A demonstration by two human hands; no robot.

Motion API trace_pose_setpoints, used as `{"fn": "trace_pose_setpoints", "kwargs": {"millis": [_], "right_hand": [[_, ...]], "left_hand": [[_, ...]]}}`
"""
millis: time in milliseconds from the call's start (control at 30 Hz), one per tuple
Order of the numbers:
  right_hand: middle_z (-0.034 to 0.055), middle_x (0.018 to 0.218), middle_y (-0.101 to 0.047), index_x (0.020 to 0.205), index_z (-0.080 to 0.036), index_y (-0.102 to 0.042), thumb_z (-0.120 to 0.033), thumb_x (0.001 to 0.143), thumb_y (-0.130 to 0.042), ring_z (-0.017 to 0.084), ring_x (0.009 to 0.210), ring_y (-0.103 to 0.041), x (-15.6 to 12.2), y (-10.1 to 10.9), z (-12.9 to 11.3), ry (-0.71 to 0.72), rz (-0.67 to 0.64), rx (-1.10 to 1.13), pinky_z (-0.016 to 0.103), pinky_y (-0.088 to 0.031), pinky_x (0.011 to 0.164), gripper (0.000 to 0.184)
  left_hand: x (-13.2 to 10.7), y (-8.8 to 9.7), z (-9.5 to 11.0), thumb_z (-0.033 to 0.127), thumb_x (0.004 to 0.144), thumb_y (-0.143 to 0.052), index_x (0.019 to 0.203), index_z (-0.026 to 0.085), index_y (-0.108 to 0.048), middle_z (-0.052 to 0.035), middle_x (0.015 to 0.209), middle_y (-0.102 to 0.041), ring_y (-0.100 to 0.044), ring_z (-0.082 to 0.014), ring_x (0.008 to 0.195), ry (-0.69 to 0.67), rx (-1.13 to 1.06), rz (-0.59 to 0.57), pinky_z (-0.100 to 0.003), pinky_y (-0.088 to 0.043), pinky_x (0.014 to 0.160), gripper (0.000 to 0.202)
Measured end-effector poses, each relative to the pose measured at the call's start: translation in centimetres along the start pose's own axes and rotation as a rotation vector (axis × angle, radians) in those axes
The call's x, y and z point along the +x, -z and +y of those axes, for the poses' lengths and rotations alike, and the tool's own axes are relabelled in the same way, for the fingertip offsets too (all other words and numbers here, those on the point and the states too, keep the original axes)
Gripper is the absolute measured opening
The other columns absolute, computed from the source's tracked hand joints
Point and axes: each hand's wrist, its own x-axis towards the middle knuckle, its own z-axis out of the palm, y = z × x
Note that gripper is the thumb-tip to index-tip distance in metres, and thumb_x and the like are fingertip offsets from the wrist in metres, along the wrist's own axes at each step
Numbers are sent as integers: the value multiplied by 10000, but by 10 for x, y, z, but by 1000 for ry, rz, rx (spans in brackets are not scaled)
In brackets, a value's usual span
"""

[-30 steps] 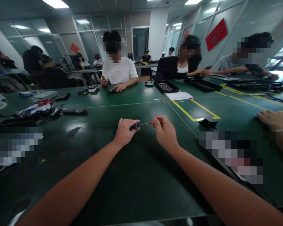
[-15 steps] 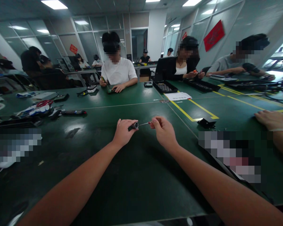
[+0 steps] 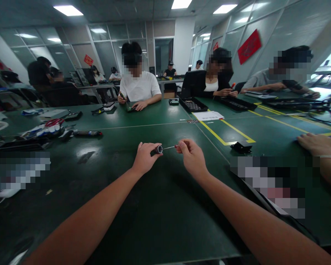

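My left hand (image 3: 145, 157) is closed round a small dark cylinder (image 3: 157, 149) with a silvery end, held a little above the green table (image 3: 154, 206). My right hand (image 3: 191, 156) pinches a thin screwdriver (image 3: 173, 147) with a red handle. Its metal shaft points left and its tip meets the cylinder's end. Both forearms stretch out over the table in front of me.
A small black part (image 3: 240, 147) lies by the yellow floor-tape lines to the right. Another person's hand (image 3: 316, 143) rests at the right edge. Tools and red-handled scissors (image 3: 53, 122) clutter the left side. Several people sit working across the table, with black trays (image 3: 193, 105) near them.
The view has tilted slightly; my hands keep the same hold on the cylinder and the screwdriver and have barely shifted.
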Motion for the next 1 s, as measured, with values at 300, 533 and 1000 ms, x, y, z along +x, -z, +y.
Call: {"fn": "trace_pose_setpoints", "kwargs": {"millis": [300, 533, 1000], "right_hand": [[60, 845, -714, 946, -204, -635, -462, 957, -518, 216, 782, -675, -1, 0, -1, 16, -17, -44, 391, -532, 765, 283], [64, 872, -721, 987, -207, -635, -469, 961, -520, 218, 799, -681, -2, 0, -4, 37, 0, -6, 396, -533, 777, 287], [63, 861, -714, 971, -207, -636, -477, 946, -540, 221, 795, -678, -1, 1, -3, 33, -18, 13, 401, -535, 780, 287]], "left_hand": [[1, 0, -1, 302, 870, -733, 1221, 295, -668, -27, 1216, -709, -591, -266, 1188, -6, -1, -2, -614, -240, 1181, 357], [1, 1, 2, 304, 865, -739, 1215, 284, -672, -36, 1181, -717, -601, -267, 1153, 3, 1, -14, -612, -239, 1179, 357], [0, -1, -1, 329, 869, -728, 1233, 290, -663, -40, 1180, -713, -597, -271, 1162, -10, 0, -24, -607, -246, 1179, 372]]}}
